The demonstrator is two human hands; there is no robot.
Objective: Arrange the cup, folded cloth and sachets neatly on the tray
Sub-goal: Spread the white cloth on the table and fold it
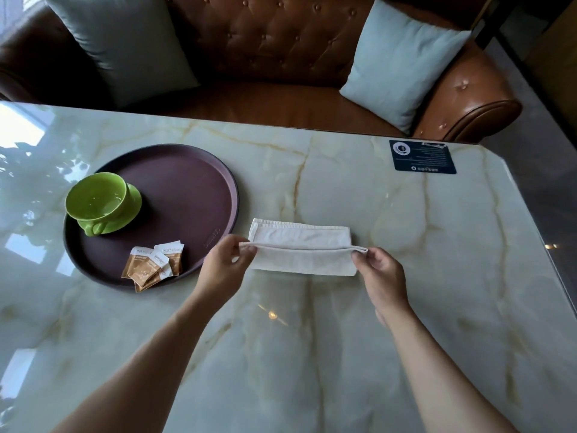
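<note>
**Cloth mid-fold, off the tray; cup & sachets already on it**

Cloth (301, 250) is the one item not yet placed. It lies on the bench (343, 339) just beside the tray's right rim, roughly mid-bench, w/ both hands on it. Left hand (226, 264) pinches the left end of the raised fold edge betw. thumb and fingers; right hand (379, 273) pinches the right end the same way. Near half of the cloth is lifted over the far half, so it looks like a lengthwise fold in progress, not finished.

Done so far, as far as can be seen:
- Cup (96, 196), green, sits on its matching saucer (125, 217) at the left side of the tray (187, 189), handle toward the near edge. Looks empty.
- Sachets (153, 265), a few, lie at the tray's near rim in a loose overlapping fan; one corner pokes over the rim.

Left to do, my read:
- finish the fold and flatten it
- move cloth onto the bare right part of the tray
- prob. square up the sachets, since they're not neat yet.

Roughly two-thirds along.
</note>
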